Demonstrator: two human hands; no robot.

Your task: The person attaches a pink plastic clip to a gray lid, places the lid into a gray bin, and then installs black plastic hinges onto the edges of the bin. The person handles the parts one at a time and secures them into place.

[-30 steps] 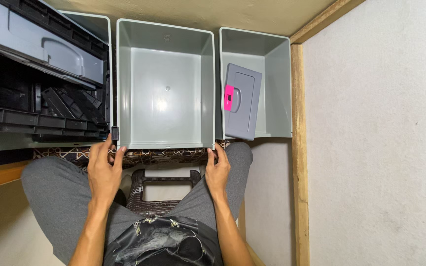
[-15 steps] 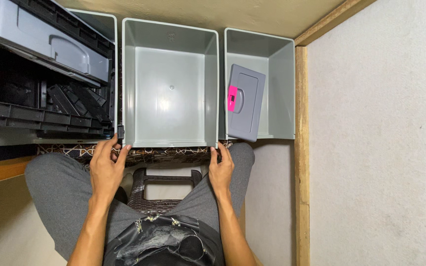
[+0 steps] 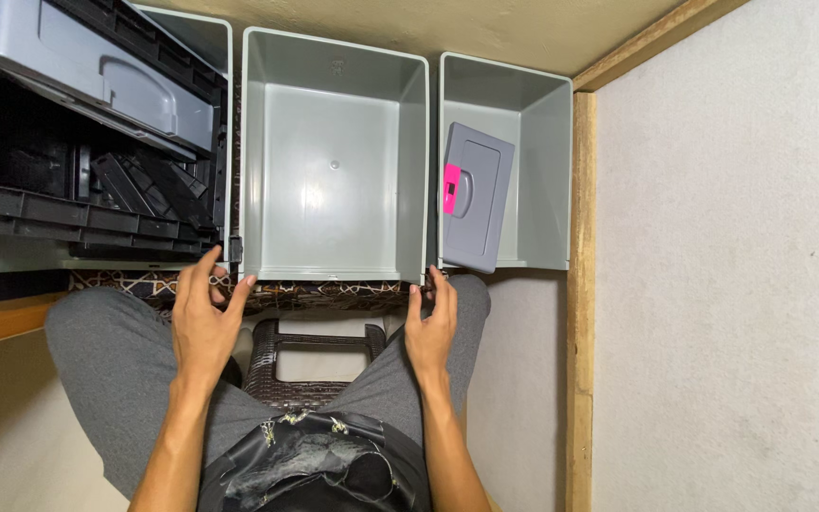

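Observation:
An empty grey plastic bin (image 3: 334, 180) stands straight ahead of me, open side up. My left hand (image 3: 203, 320) is just below its near left corner, fingers spread and holding nothing. My right hand (image 3: 431, 322) is at the near right corner, its fingertips touching the rim, with nothing gripped. A second grey bin (image 3: 547, 171) stands to the right. Inside it a flat grey case (image 3: 476, 204) with a handle and a pink tag leans upright.
A black crate (image 3: 40, 199) holding a grey lidded tray (image 3: 97, 71) and dark parts sits at the left. The bins rest on a patterned surface (image 3: 315, 296). Below are a wicker stool (image 3: 286, 374), my grey-trousered legs and a black bag (image 3: 305, 469). At the right a wooden strip (image 3: 580, 303) borders a pale wall.
Both hands have slid back a little from the middle bin's near rim, and the left hand's fingers have spread open. The bins have not moved.

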